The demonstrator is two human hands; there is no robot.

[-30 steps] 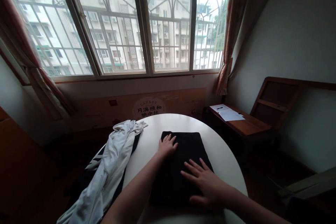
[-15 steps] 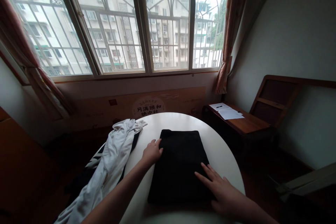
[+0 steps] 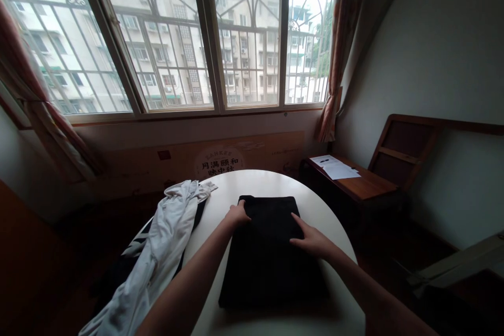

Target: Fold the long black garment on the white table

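A folded black garment (image 3: 270, 257) lies flat on the round white table (image 3: 331, 231) in front of me. My left hand (image 3: 237, 215) is curled over the garment's far left edge, fingers closed on the cloth. My right hand (image 3: 311, 239) rests at the garment's right edge near its far corner, fingers bent against the fabric. Both forearms reach in from the bottom of the view.
A heap of white and dark clothes (image 3: 157, 257) hangs over the table's left side. A wooden side table (image 3: 366, 186) with papers and a pen (image 3: 334, 167) stands at the right. A printed cardboard panel (image 3: 220, 160) leans under the window.
Both hands moved from lying flat on top of the black garment to its far left and right edges. The left fingers have curled onto the cloth. The view shifted slightly.
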